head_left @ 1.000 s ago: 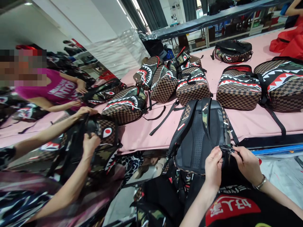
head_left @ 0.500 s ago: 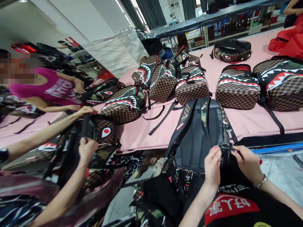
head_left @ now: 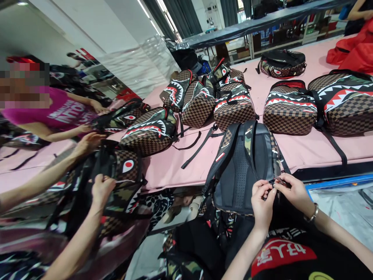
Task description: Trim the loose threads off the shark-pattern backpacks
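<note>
A backpack (head_left: 237,171) leans on the table's front edge before me, its black padded back panel and shoulder straps facing up. Beside its lower right side, my left hand (head_left: 264,200) pinches the end of a black strap (head_left: 272,182). My right hand (head_left: 293,192), with a bracelet on its wrist, closes on the same strap end from the other side. A small dark piece shows between the right fingers; its kind is too small to make out. Both sets of fingertips almost meet.
Several checkered shark-mouth backpacks (head_left: 234,111) stand on the pink table (head_left: 171,171). At left, a co-worker's hands (head_left: 101,190) handle another backpack (head_left: 126,186); a person in a magenta shirt (head_left: 68,111) is beyond. More bags (head_left: 192,241) lie below, by my lap. Red fabric (head_left: 351,54) lies far right.
My hands have drawn closer together on the strap end, and less of it shows between them. The co-worker's upper hand has moved left, off the top of the neighbouring bag.
</note>
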A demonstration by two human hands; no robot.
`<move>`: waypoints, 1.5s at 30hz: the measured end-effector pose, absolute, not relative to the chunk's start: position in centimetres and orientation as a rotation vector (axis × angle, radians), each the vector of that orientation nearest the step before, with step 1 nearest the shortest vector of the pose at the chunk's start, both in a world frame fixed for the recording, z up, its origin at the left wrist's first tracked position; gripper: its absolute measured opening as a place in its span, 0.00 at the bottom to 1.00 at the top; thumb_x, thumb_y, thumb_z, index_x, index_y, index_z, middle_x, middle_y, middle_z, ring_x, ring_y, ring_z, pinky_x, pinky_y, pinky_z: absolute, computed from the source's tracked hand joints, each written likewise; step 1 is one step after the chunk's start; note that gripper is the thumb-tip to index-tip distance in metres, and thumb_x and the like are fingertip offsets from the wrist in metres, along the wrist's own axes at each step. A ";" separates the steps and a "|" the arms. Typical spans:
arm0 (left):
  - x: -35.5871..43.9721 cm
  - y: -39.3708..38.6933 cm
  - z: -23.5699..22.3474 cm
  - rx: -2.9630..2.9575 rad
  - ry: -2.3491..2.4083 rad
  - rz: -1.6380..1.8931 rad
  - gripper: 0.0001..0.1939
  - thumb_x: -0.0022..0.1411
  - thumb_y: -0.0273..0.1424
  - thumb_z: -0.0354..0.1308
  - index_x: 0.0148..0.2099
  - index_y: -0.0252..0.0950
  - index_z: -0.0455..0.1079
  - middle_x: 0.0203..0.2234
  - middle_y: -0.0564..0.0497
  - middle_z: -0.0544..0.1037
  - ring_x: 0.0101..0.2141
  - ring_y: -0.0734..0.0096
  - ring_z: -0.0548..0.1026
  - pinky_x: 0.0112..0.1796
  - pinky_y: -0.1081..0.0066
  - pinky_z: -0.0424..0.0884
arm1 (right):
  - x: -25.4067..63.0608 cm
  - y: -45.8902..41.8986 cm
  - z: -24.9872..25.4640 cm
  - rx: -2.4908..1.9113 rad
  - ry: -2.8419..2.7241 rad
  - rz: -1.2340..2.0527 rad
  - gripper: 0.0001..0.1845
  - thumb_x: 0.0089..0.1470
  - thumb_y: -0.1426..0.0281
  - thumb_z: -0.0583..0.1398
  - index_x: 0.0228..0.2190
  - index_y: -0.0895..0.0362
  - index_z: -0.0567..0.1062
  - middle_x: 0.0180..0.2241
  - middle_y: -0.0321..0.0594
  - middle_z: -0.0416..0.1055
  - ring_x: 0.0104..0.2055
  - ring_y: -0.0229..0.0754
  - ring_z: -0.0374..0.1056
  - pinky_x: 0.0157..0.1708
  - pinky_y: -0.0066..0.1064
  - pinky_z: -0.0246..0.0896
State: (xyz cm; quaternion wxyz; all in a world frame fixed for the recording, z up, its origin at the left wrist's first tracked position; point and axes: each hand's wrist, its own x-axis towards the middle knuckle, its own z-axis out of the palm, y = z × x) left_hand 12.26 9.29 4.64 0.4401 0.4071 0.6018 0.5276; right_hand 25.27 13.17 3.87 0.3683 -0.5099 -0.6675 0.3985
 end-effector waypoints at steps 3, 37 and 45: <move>12.2 9.1 4.7 1.166 1.551 1.292 0.08 0.53 0.33 0.58 0.33 0.33 0.73 0.39 0.45 0.68 0.36 0.72 0.69 0.34 0.73 0.66 | 24.7 13.3 3.4 -1.264 -1.568 1.159 0.14 0.52 0.60 0.58 0.27 0.59 0.70 0.27 0.38 0.64 0.31 0.37 0.60 0.32 0.28 0.55; 13.0 10.4 3.7 1.999 1.798 1.355 0.03 0.55 0.27 0.58 0.30 0.37 0.72 0.27 0.52 0.76 0.32 0.71 0.66 0.36 0.69 0.61 | 30.0 9.8 4.2 -1.326 -2.034 0.452 0.10 0.56 0.66 0.56 0.40 0.55 0.69 0.36 0.37 0.71 0.36 0.36 0.68 0.34 0.26 0.63; 12.9 10.2 3.5 2.114 1.843 1.357 0.03 0.55 0.27 0.58 0.31 0.37 0.73 0.28 0.51 0.76 0.32 0.70 0.65 0.35 0.68 0.58 | 30.4 10.7 4.5 -1.261 -2.157 0.364 0.10 0.57 0.66 0.55 0.39 0.57 0.70 0.36 0.39 0.72 0.36 0.37 0.69 0.35 0.27 0.63</move>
